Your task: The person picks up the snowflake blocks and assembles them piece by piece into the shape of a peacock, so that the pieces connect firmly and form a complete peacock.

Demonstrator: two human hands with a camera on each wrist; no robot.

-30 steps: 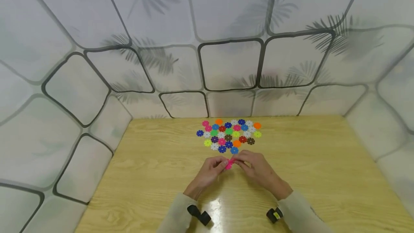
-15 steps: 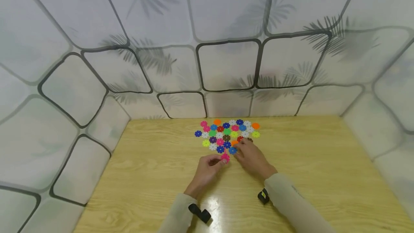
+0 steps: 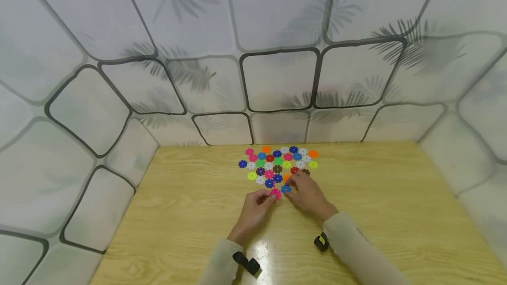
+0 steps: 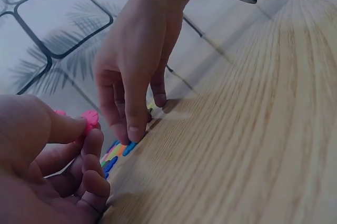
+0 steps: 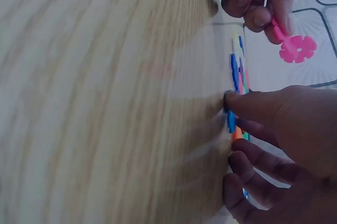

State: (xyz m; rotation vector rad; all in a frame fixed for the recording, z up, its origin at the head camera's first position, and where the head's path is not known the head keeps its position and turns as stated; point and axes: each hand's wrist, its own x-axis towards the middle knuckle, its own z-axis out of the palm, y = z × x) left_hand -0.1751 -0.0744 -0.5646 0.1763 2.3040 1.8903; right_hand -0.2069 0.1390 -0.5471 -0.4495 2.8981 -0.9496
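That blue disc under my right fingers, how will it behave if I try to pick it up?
The blue disc lies flat and thin on the table, so it probably slides before lifting. It looks like light, stiff plastic. Its notched edge should give fingertips some grip.

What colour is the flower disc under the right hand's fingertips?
Light blue disc, under the right hand; the head view shows it best.
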